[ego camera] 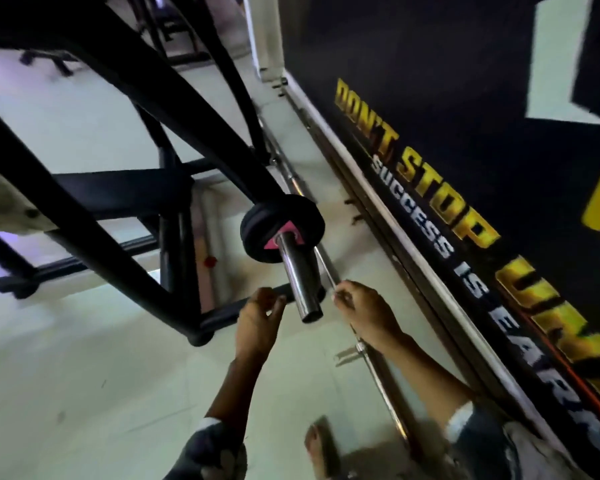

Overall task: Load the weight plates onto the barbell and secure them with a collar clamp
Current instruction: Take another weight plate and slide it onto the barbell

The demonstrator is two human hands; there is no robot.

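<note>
A chrome barbell sleeve [300, 275] points toward me at mid-frame. Two small black weight plates [257, 220] with a pink centre label sit pushed up on it. My left hand [258, 320] hovers just left of the sleeve's open end, fingers loosely curled and holding nothing. My right hand [364, 311] is just right of the sleeve end, its fingertips pinched together near a thin steel bar behind it. I cannot tell whether it grips that bar. No collar clamp is visible.
A black steel bench rack frame [125, 216] fills the left half. Long steel bars [381, 386] lie on the pale tiled floor along a black wall with yellow lettering [416, 188]. My sandalled foot [321, 445] stands at the bottom.
</note>
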